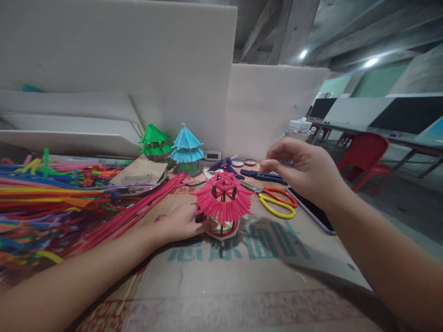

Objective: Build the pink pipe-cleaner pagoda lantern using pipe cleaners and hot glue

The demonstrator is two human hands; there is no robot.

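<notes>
The pink pagoda (223, 203) stands upright in the middle of the cardboard (242, 281), its fringed roof spread wide over a narrow base. The left hand (180, 223) lies low on the cardboard and closes round that base, thumb on the near side and fingers passing behind it. This looks like a bracing hold that keeps the light model from sliding or tipping. The right hand (301, 170) hangs above and to the right, clear of the roof. Its thumb and forefinger are pinched together and the other fingers loosely curled; whether anything small sits in the pinch I cannot tell. Just right of the model lie scissors (277, 203), with pliers (263, 176) behind them and a phone (311, 210) at the cardboard's right edge, all close under the raised hand. To the left, pink stems (138, 210) run up to the model from a big heap of pipe cleaners (41, 198), crowding that side. A blue pagoda (187, 150) and a green pagoda (155, 140) stand at the back against white boards (155, 69), out of the way. The near cardboard is bare, so the freest room is toward the person; past the right edge the surface drops off toward a red chair (367, 157).
</notes>
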